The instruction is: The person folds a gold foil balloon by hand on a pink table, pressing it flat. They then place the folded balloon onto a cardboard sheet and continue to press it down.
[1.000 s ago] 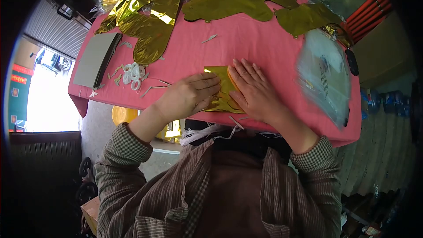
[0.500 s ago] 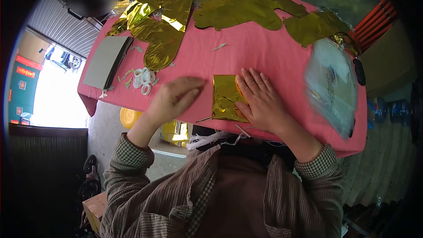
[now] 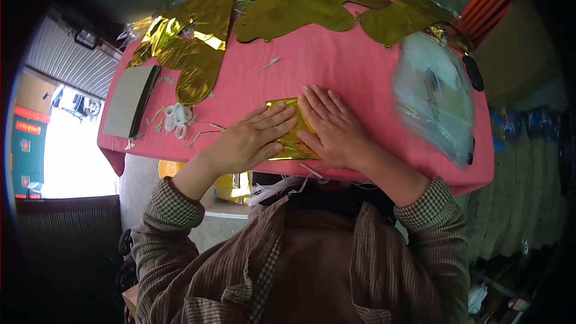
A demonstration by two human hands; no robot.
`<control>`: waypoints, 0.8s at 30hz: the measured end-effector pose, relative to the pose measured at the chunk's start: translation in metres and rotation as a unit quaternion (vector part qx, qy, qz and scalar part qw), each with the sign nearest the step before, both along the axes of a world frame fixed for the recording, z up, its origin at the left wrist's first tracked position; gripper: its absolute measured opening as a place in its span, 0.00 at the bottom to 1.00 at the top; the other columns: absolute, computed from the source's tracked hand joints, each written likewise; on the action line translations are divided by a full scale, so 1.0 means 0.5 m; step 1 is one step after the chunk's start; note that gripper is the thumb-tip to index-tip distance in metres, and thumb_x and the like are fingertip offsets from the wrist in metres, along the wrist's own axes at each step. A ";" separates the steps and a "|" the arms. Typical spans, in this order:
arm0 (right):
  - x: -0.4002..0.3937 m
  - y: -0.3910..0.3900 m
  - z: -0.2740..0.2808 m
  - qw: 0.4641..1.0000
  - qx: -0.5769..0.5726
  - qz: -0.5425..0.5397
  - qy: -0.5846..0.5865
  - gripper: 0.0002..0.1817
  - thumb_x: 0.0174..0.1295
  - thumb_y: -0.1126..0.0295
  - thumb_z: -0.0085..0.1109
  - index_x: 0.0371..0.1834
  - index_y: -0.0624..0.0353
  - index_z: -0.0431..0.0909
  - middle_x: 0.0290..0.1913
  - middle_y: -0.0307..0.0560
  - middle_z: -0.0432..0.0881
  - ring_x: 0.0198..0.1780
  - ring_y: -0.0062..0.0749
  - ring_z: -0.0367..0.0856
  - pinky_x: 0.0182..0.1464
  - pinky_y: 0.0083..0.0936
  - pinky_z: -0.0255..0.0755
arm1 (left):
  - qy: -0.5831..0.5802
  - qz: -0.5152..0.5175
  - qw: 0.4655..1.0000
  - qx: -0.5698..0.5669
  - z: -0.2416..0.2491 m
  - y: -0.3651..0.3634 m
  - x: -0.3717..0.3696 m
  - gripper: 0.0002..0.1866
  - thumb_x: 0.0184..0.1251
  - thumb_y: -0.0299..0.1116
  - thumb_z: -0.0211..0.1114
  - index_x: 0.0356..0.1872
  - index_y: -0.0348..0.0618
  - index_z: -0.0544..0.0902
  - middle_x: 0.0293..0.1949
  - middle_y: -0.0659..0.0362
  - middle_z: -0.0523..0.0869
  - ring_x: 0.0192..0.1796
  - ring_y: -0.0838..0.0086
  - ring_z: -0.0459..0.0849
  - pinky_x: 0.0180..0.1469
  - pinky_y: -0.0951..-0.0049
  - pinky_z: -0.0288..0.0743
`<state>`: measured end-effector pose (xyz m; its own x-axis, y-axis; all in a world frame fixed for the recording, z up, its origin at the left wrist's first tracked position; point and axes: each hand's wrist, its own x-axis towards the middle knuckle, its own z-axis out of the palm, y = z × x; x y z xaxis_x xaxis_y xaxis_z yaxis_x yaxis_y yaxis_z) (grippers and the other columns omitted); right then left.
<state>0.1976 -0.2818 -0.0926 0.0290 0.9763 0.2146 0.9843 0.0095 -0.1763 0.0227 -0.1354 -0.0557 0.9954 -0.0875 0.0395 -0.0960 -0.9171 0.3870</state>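
Observation:
A folded gold foil balloon lies near the front edge of the pink-covered table. Flat on its left part rests my left hand, fingers stretched out. My right hand presses flat on its right side, fingers extended and pointing away from me. Between them a strip of shiny foil shows; the rest is hidden under the palms. Left of my left hand lie white ribbon rolls and a few thin pale strips.
Unfolded gold foil balloons spread along the far side. A grey board-like stack lies at the left. Clear plastic bags are at the right, with a black object beside them. A small pale scrap lies mid-table.
My left hand has come down from the air onto the folded foil's left part. My right hand stays on it. The whole view has shifted slightly.

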 end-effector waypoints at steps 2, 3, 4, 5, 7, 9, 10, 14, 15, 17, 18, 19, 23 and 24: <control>0.005 0.000 -0.005 1.000 -0.005 -0.013 0.016 0.35 0.67 0.50 0.36 0.69 0.66 0.50 0.72 0.56 0.49 0.74 0.42 0.44 0.72 0.39 0.34 | 0.007 -0.008 1.000 0.010 0.004 0.002 0.004 0.28 0.64 0.33 0.53 0.66 0.40 0.62 0.68 0.51 0.59 0.72 0.58 0.54 0.71 0.58 0.46; 0.007 -0.001 -0.005 0.999 -0.011 -0.015 0.034 0.35 0.68 0.50 0.33 0.69 0.66 0.49 0.72 0.56 0.48 0.74 0.41 0.43 0.73 0.39 0.34 | 0.005 -0.001 1.000 0.008 0.003 0.001 0.003 0.28 0.65 0.34 0.53 0.66 0.41 0.62 0.68 0.52 0.61 0.71 0.59 0.55 0.71 0.58 0.46; 0.011 -0.005 -0.003 0.999 -0.008 -0.020 0.035 0.35 0.68 0.50 0.33 0.69 0.66 0.49 0.72 0.56 0.48 0.74 0.41 0.43 0.73 0.39 0.34 | 0.003 0.008 1.000 0.005 0.002 0.000 0.003 0.27 0.65 0.35 0.53 0.66 0.41 0.63 0.67 0.52 0.62 0.71 0.61 0.56 0.71 0.59 0.47; 0.016 -0.010 0.001 0.999 -0.030 -0.032 0.020 0.35 0.68 0.50 0.32 0.70 0.66 0.48 0.72 0.56 0.47 0.74 0.41 0.42 0.72 0.40 0.33 | 0.005 0.005 1.000 0.008 0.003 0.000 0.004 0.27 0.65 0.35 0.53 0.66 0.41 0.63 0.67 0.52 0.62 0.71 0.61 0.56 0.71 0.59 0.47; 0.024 -0.024 0.008 0.998 -0.049 -0.046 0.007 0.35 0.69 0.49 0.30 0.70 0.66 0.46 0.73 0.56 0.46 0.74 0.41 0.41 0.72 0.41 0.32 | 0.004 0.011 1.000 0.010 0.004 -0.001 0.002 0.27 0.65 0.35 0.53 0.66 0.42 0.63 0.67 0.52 0.62 0.71 0.60 0.56 0.71 0.59 0.47; 0.039 -0.044 0.017 0.995 -0.080 -0.051 -0.027 0.36 0.69 0.49 0.30 0.71 0.65 0.44 0.73 0.55 0.44 0.75 0.40 0.39 0.72 0.42 0.30 | 0.014 0.003 1.000 0.013 0.004 0.002 0.002 0.28 0.64 0.34 0.53 0.66 0.41 0.62 0.68 0.51 0.61 0.71 0.58 0.54 0.71 0.58 0.46; 0.047 -0.050 0.013 0.994 -0.087 -0.054 -0.023 0.35 0.69 0.49 0.29 0.71 0.64 0.43 0.73 0.54 0.43 0.75 0.39 0.38 0.72 0.43 0.28 | 0.022 -0.001 1.000 0.013 0.004 0.002 0.003 0.29 0.63 0.33 0.53 0.67 0.41 0.61 0.69 0.50 0.59 0.72 0.57 0.53 0.71 0.57 0.46; 0.081 -0.064 0.050 0.974 -0.159 -0.054 0.151 0.33 0.70 0.52 0.31 0.71 0.63 0.46 0.73 0.56 0.45 0.75 0.41 0.40 0.72 0.41 0.31 | 0.016 -0.004 1.000 0.022 0.003 0.000 -0.001 0.30 0.63 0.34 0.54 0.67 0.41 0.60 0.69 0.50 0.59 0.72 0.56 0.52 0.71 0.58 0.46; 0.081 -0.059 0.051 0.974 -0.158 -0.053 0.151 0.33 0.70 0.52 0.31 0.71 0.63 0.46 0.73 0.56 0.45 0.75 0.41 0.40 0.72 0.41 0.31 | 0.006 -0.005 1.000 0.017 0.002 0.001 -0.001 0.29 0.64 0.35 0.54 0.67 0.42 0.61 0.68 0.50 0.60 0.71 0.57 0.54 0.71 0.59 0.47; 0.076 -0.047 0.058 0.987 -0.038 -0.113 0.109 0.31 0.69 0.56 0.35 0.69 0.66 0.51 0.71 0.58 0.50 0.73 0.44 0.46 0.72 0.41 0.36 | -0.008 -0.006 1.000 0.014 -0.001 0.000 0.003 0.29 0.65 0.36 0.55 0.66 0.43 0.62 0.68 0.51 0.61 0.71 0.58 0.55 0.71 0.59 0.47; 0.064 -0.040 0.059 0.987 -0.036 -0.113 0.109 0.31 0.69 0.56 0.35 0.69 0.66 0.51 0.71 0.58 0.50 0.73 0.44 0.46 0.72 0.41 0.36 | -0.007 -0.006 1.000 0.018 -0.003 0.001 0.003 0.29 0.64 0.36 0.55 0.67 0.43 0.62 0.68 0.51 0.61 0.71 0.58 0.55 0.71 0.59 0.47; 0.047 -0.027 0.059 0.994 0.015 -0.079 0.077 0.30 0.69 0.57 0.37 0.68 0.67 0.53 0.70 0.60 0.53 0.72 0.46 0.48 0.72 0.42 0.38 | -0.005 -0.005 1.000 0.025 -0.003 0.002 0.002 0.29 0.64 0.36 0.55 0.67 0.43 0.62 0.68 0.51 0.61 0.71 0.58 0.54 0.71 0.59 0.47; -0.007 0.004 0.027 0.996 0.049 -0.013 0.073 0.32 0.66 0.56 0.42 0.66 0.70 0.55 0.69 0.62 0.55 0.72 0.48 0.49 0.71 0.42 0.40 | -0.009 -0.011 1.000 0.019 -0.003 0.004 0.002 0.29 0.64 0.36 0.55 0.67 0.43 0.61 0.67 0.50 0.61 0.71 0.59 0.54 0.71 0.59 0.47; -0.015 0.003 0.013 0.996 0.051 -0.011 0.073 0.32 0.66 0.56 0.42 0.66 0.70 0.55 0.69 0.62 0.55 0.72 0.48 0.49 0.71 0.42 0.40 | -0.014 -0.015 1.000 0.023 -0.005 0.004 0.002 0.30 0.64 0.37 0.55 0.67 0.43 0.61 0.67 0.51 0.61 0.71 0.59 0.54 0.71 0.59 0.47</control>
<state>0.1900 -0.2802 -0.0862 0.0884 0.9481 0.3055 0.9486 0.0134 -0.3162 0.0236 -0.1335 -0.0581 0.9907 -0.1202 0.0635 -0.1348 -0.9301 0.3418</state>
